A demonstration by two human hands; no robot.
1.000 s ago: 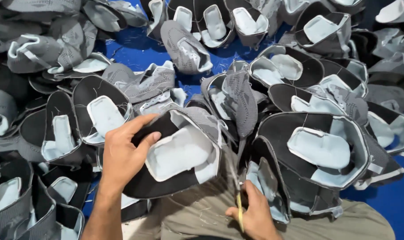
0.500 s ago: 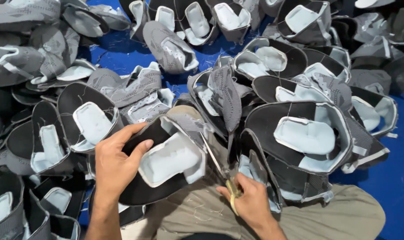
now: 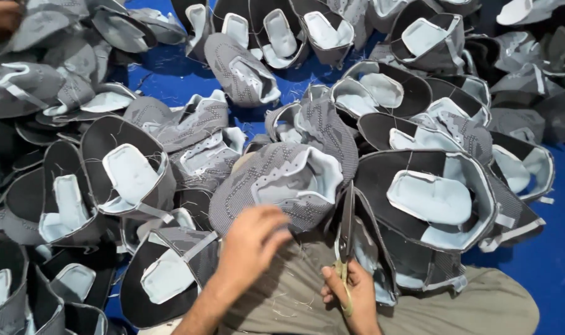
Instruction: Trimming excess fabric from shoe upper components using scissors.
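A grey knitted shoe upper point(image 3: 281, 183) with a pale blue lining lies grey side up in front of me, above my khaki-trousered lap point(image 3: 456, 307). My left hand point(image 3: 251, 239) grips its near edge, fingers curled under the fabric. My right hand point(image 3: 352, 294) holds a pair of scissors point(image 3: 346, 232) by yellow handles, the dark blades pointing up beside the upper's right edge. Whether the blades touch the fabric I cannot tell.
Several more grey and black shoe uppers with pale linings are heaped all round on a blue floor point(image 3: 171, 77). A large open upper point(image 3: 428, 198) sits just right of the scissors. Another person's hand point(image 3: 0, 18) shows at the top left corner.
The upper has been turned over from lining side up to grey knit side up. My left hand shifted to its near edge, and the scissors rose upright beside it.
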